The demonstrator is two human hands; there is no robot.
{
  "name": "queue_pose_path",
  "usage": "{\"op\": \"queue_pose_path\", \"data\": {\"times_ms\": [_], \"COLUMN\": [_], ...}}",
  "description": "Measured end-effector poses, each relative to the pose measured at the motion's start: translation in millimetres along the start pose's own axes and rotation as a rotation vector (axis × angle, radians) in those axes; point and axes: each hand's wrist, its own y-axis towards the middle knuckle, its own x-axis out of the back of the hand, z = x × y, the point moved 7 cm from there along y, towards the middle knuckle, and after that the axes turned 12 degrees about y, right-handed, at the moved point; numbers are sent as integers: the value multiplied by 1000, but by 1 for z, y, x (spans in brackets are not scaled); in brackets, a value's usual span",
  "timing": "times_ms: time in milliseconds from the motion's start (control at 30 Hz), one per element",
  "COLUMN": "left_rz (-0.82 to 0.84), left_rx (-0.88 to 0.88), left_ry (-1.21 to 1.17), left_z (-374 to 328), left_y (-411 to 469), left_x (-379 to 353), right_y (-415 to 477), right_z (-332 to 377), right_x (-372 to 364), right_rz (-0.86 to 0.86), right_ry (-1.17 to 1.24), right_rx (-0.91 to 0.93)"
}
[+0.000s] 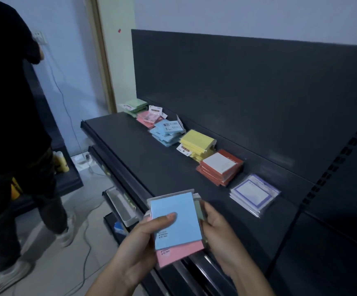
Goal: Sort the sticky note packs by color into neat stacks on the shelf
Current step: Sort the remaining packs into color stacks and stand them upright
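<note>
Blue pack (177,218) atop pink pack (179,254), held over the shelf (162,171) front.
Left hand (139,242) fingers curl round both; right hand (220,236) fingers pinch their right edge.

Dim, bluish indoor light, soft focus, wide-angle bending at edges

blue pack (176,221) atop pink pack (179,253), held | 6 colour stacks (196,139) along shelf (143,159) rear

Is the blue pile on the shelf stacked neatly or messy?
Messy. The blue pile on the shelf has packs fanned at differing angles, corners sticking out instead of lining up.
</note>
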Motion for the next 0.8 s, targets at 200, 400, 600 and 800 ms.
{"op": "queue_pose_path", "data": {"times_ms": [200, 400, 600, 800], "left_rz": [-85, -338, -305, -184], "left_rx": [-29, -171, -227, -268], "left_ry": [20, 96, 155, 57], "left_z": [-49, -102, -145, -180], "left_y": [-5, -10, -3, 45], "left_x": [89, 180, 221, 229], "right_y": [55, 112, 159, 221], "right_z": [-20, -43, -43, -17], "right_x": [-91, -190, -227, -212], "right_rz": [-3, 34, -111, -341], "right_ry": [115, 242, 354, 356], "right_rx": [-71, -73, 5, 164]}}
